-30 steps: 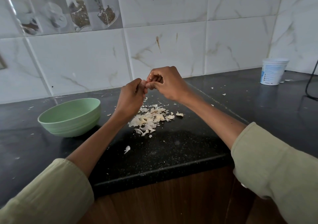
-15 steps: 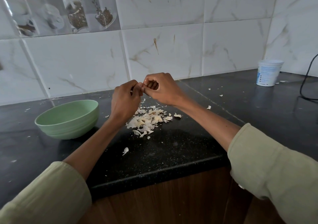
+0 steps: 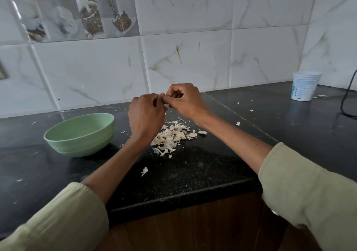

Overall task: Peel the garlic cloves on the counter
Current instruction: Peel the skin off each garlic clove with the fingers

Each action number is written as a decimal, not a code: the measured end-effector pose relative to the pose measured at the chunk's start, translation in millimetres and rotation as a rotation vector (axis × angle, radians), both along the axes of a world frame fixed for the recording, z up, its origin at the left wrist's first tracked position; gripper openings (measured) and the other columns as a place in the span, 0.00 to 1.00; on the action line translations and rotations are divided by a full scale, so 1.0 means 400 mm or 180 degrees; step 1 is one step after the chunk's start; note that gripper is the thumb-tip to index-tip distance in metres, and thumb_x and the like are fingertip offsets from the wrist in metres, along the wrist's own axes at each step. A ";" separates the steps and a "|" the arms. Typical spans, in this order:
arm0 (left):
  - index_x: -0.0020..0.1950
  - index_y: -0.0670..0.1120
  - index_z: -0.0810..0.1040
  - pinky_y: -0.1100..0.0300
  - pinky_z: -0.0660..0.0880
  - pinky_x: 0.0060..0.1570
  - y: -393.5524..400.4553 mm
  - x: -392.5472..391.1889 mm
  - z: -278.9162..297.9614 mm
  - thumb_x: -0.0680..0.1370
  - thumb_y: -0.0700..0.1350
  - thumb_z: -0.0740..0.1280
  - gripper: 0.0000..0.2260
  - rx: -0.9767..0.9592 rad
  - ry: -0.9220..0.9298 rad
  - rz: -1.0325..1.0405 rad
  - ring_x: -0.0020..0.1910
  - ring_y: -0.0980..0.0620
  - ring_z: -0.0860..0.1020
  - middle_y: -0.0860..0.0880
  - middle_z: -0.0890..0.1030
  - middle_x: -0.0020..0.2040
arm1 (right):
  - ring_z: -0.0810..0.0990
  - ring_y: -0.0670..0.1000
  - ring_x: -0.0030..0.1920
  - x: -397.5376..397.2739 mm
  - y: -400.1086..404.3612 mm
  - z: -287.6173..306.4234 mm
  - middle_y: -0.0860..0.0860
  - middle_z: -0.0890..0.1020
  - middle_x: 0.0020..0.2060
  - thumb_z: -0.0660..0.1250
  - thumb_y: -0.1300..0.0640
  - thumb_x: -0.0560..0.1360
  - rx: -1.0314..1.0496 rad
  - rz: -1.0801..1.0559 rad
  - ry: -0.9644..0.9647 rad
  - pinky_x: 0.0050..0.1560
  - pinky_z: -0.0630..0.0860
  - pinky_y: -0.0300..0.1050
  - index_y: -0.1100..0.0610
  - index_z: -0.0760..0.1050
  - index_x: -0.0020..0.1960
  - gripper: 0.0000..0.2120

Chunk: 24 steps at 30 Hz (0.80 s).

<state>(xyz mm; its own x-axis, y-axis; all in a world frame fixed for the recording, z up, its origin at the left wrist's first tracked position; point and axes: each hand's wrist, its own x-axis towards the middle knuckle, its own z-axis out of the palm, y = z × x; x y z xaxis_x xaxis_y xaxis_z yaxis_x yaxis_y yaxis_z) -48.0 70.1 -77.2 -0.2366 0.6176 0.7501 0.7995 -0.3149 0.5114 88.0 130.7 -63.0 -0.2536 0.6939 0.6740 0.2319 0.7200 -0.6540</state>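
2 hands, raised above the counter and meeting fingertip to fingertip. Left hand: back turned to the camera, fingers curled, thumb and forefinger pinched toward the meeting point. Right hand: fingers curled inward over the palm, tips drawn to the same point. Both appear to grip 1 small item between them, judged to be a garlic clove; the clove itself is hidden by the fingers and cannot be confirmed. Held aloft, probably so that loosened skin drops clear.

1 heap of garlic peels, pale and papery, lying on the counter directly under the hands; its place fits skins falling where the work is done. Any unpeeled cloves mixed in cannot be told apart. Several stray flakes scattered around, 1 larger flake nearer the counter edge.

1 green bowl, upright, just left of the heap, within easy reach of the left hand; likely meant for peeled cloves, contents not visible.

1 white tub, upright, far right by the wall, well apart from the work.
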 end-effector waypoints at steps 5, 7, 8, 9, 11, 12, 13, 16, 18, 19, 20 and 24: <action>0.42 0.52 0.85 0.50 0.81 0.37 -0.002 0.005 0.000 0.85 0.51 0.61 0.17 0.0157 0.0145 0.0159 0.28 0.56 0.81 0.56 0.81 0.28 | 0.79 0.50 0.35 -0.005 0.000 0.001 0.60 0.84 0.36 0.75 0.53 0.75 -0.0296 0.0114 0.0190 0.44 0.81 0.58 0.62 0.80 0.40 0.13; 0.42 0.53 0.84 0.50 0.81 0.37 0.002 0.004 -0.001 0.85 0.52 0.61 0.17 0.0167 0.0181 0.0242 0.29 0.53 0.81 0.56 0.80 0.28 | 0.81 0.48 0.36 -0.005 -0.002 0.001 0.60 0.85 0.37 0.74 0.55 0.77 -0.0386 0.0233 0.0225 0.43 0.81 0.55 0.63 0.80 0.40 0.12; 0.42 0.54 0.84 0.49 0.81 0.37 0.004 0.001 -0.002 0.85 0.53 0.60 0.17 0.0160 0.0195 0.0278 0.29 0.52 0.81 0.55 0.80 0.27 | 0.82 0.47 0.36 -0.005 -0.006 0.002 0.59 0.85 0.37 0.74 0.57 0.78 -0.0455 0.0317 0.0252 0.41 0.81 0.49 0.63 0.79 0.40 0.12; 0.42 0.54 0.84 0.49 0.81 0.37 0.006 -0.002 -0.001 0.85 0.54 0.60 0.17 0.0155 0.0204 0.0292 0.29 0.52 0.81 0.55 0.80 0.28 | 0.82 0.46 0.36 -0.006 -0.009 0.001 0.59 0.85 0.37 0.73 0.58 0.79 -0.0544 0.0431 0.0278 0.41 0.80 0.43 0.64 0.80 0.40 0.12; 0.42 0.53 0.84 0.49 0.81 0.37 0.007 -0.010 -0.001 0.85 0.54 0.59 0.18 0.0165 0.0170 0.0251 0.28 0.52 0.81 0.55 0.80 0.27 | 0.83 0.46 0.38 -0.007 -0.014 0.003 0.59 0.84 0.38 0.72 0.59 0.80 -0.0733 0.0668 0.0295 0.42 0.78 0.37 0.67 0.79 0.43 0.12; 0.41 0.53 0.84 0.49 0.81 0.37 0.004 -0.011 0.002 0.85 0.54 0.60 0.18 0.0176 0.0113 0.0195 0.27 0.53 0.81 0.55 0.80 0.27 | 0.83 0.47 0.38 -0.009 -0.015 0.008 0.58 0.84 0.38 0.72 0.60 0.80 -0.0804 0.0747 0.0288 0.41 0.77 0.36 0.67 0.79 0.43 0.11; 0.41 0.52 0.84 0.50 0.81 0.36 0.004 -0.010 0.003 0.85 0.53 0.60 0.18 0.0172 0.0034 0.0124 0.27 0.54 0.81 0.54 0.81 0.27 | 0.82 0.48 0.39 -0.008 -0.015 0.011 0.56 0.84 0.37 0.71 0.60 0.80 -0.0864 0.0803 0.0279 0.40 0.77 0.35 0.65 0.80 0.43 0.10; 0.42 0.47 0.85 0.50 0.82 0.36 0.003 -0.005 0.004 0.86 0.49 0.63 0.17 -0.0001 -0.0490 -0.0323 0.26 0.53 0.83 0.51 0.85 0.31 | 0.82 0.48 0.39 -0.001 -0.010 0.025 0.53 0.84 0.35 0.70 0.61 0.79 -0.0964 0.0823 0.0341 0.40 0.76 0.37 0.60 0.82 0.42 0.08; 0.48 0.43 0.85 0.51 0.83 0.34 0.008 -0.008 0.004 0.87 0.50 0.64 0.16 -0.0270 -0.1174 -0.0745 0.30 0.48 0.85 0.49 0.87 0.38 | 0.81 0.47 0.38 0.009 0.001 0.026 0.53 0.85 0.36 0.70 0.59 0.80 -0.0800 0.0515 0.0295 0.40 0.78 0.39 0.62 0.84 0.45 0.08; 0.50 0.41 0.85 0.54 0.83 0.34 0.012 -0.012 0.004 0.87 0.50 0.65 0.16 -0.0383 -0.1430 -0.0897 0.32 0.47 0.86 0.48 0.88 0.40 | 0.81 0.47 0.37 0.013 0.007 0.023 0.53 0.86 0.36 0.70 0.57 0.81 -0.0652 0.0357 0.0203 0.40 0.79 0.41 0.61 0.84 0.46 0.10; 0.51 0.40 0.85 0.57 0.81 0.33 0.018 -0.017 0.002 0.87 0.51 0.65 0.16 -0.0461 -0.1612 -0.0983 0.33 0.49 0.85 0.47 0.88 0.42 | 0.82 0.48 0.36 0.016 0.011 0.019 0.51 0.86 0.36 0.69 0.54 0.82 -0.0506 0.0253 0.0100 0.40 0.80 0.43 0.60 0.85 0.46 0.12; 0.52 0.38 0.85 0.65 0.77 0.32 0.027 -0.020 -0.001 0.86 0.50 0.66 0.16 -0.0587 -0.2141 -0.1115 0.30 0.55 0.80 0.44 0.86 0.40 | 0.82 0.41 0.35 0.013 0.005 0.013 0.46 0.86 0.36 0.79 0.49 0.74 0.0011 0.0137 -0.0160 0.40 0.78 0.38 0.58 0.84 0.45 0.12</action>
